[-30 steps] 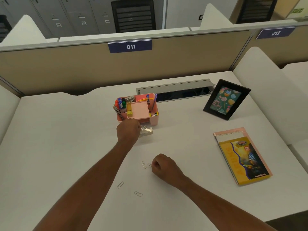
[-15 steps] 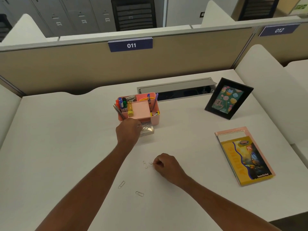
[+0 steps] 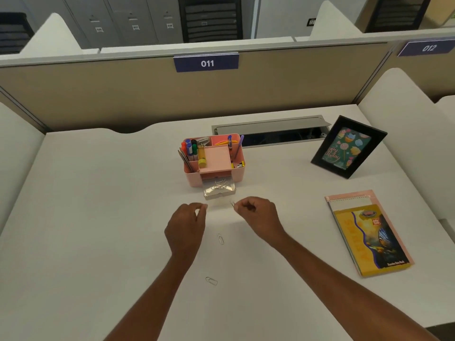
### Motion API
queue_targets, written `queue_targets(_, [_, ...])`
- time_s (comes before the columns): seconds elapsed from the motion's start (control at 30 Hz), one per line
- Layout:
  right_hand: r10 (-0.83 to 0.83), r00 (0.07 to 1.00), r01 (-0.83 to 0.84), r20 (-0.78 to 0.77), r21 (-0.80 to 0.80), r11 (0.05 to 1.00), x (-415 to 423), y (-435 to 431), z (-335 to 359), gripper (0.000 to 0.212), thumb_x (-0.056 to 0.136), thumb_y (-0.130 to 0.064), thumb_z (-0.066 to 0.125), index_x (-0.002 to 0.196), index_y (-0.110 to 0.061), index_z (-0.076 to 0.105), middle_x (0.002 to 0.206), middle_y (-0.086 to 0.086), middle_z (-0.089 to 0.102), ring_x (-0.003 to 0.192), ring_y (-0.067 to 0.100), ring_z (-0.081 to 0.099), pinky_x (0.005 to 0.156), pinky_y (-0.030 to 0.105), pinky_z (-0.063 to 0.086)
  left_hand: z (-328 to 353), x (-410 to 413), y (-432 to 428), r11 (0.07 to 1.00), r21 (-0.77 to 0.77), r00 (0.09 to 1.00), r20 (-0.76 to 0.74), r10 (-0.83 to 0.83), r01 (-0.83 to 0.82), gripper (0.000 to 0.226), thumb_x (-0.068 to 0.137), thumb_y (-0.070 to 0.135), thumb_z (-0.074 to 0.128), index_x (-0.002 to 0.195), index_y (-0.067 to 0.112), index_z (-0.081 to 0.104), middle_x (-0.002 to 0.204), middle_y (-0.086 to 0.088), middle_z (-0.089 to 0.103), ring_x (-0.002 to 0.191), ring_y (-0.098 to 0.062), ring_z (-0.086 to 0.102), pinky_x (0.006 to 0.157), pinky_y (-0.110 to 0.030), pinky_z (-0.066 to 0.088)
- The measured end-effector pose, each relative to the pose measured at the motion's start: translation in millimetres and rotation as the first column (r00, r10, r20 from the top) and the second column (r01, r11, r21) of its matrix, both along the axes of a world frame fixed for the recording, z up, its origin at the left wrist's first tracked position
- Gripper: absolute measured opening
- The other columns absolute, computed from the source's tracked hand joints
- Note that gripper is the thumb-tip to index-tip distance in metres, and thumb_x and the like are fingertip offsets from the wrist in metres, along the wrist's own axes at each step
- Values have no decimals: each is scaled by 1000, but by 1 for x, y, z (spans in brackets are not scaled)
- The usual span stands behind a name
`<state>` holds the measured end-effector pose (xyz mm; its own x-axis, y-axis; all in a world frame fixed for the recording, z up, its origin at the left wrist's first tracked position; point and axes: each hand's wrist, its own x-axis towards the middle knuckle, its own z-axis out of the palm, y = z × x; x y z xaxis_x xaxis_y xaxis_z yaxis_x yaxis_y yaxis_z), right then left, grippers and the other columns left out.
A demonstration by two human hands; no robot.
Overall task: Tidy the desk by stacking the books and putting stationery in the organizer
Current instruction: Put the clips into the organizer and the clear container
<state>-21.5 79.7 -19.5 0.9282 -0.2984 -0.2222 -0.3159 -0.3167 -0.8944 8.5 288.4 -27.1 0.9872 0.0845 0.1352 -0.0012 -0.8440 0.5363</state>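
Observation:
The pink organizer (image 3: 213,160) stands mid-desk, filled with pens and markers. Its clear drawer (image 3: 219,191) is pulled out at the front and holds several paper clips. My right hand (image 3: 258,215) hovers just in front of the drawer, to its right, and pinches a paper clip (image 3: 232,203) between thumb and forefinger. My left hand (image 3: 187,225) hovers to the left, fingers loosely curled, with nothing visible in it. Two loose paper clips lie on the desk, one (image 3: 220,238) between my hands and one (image 3: 211,281) nearer me. A yellow book (image 3: 371,239) lies on a pink notebook (image 3: 349,196) at the right.
A black picture frame (image 3: 348,146) leans at the back right. A grey cable tray (image 3: 270,126) runs behind the organizer. Beige partition panels close the desk at the back, with white dividers on both sides.
My left hand has pulled back from the drawer toward me. My right hand has picked a paper clip off the desk and carried it forward to the drawer.

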Motion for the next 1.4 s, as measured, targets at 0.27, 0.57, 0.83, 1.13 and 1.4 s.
queue_targets(0.27, [1,1000,0,5,-270,963,60,8,18,21,88,-37,69,78,-20,77,69,-8,71,68,11,67,63,33,57,-34,-16,6,977,-17,960,-180,-214,214,24,95,52,67,112,36,75,100,16,66,101,-9,64,76,-31,53])
queue_targets(0.57, [36,991,-111,-128,-647,755,95,25,16,12,95,-25,63,91,-20,74,82,-1,71,76,21,68,62,26,48,-37,-25,3,946,30,888,-353,-293,324,42,87,58,71,123,36,71,114,15,59,113,-10,58,84,-35,54])
queue_targets(0.83, [47,984,-164,-170,-789,592,103,33,10,16,96,-27,68,104,-19,79,92,1,75,86,21,71,69,30,56,-40,-31,7,948,-16,903,-298,-309,319,22,93,45,69,112,38,75,105,15,60,108,-7,57,79,-30,52])
queue_targets(1.13, [48,997,-77,-61,-804,590,102,29,6,19,99,-27,64,105,-22,81,93,-2,76,83,18,71,69,28,58,-42,-32,6,953,28,918,-278,-284,303,18,94,45,68,109,38,75,99,14,59,104,-6,57,75,-29,51])
queue_targets(1.4, [37,968,150,250,-687,711,69,28,11,21,101,-32,65,105,-21,82,97,-3,79,84,15,71,68,20,49,-39,-42,-3,970,180,946,-307,-99,160,20,98,48,63,104,33,75,101,10,63,96,-12,62,73,-33,56])
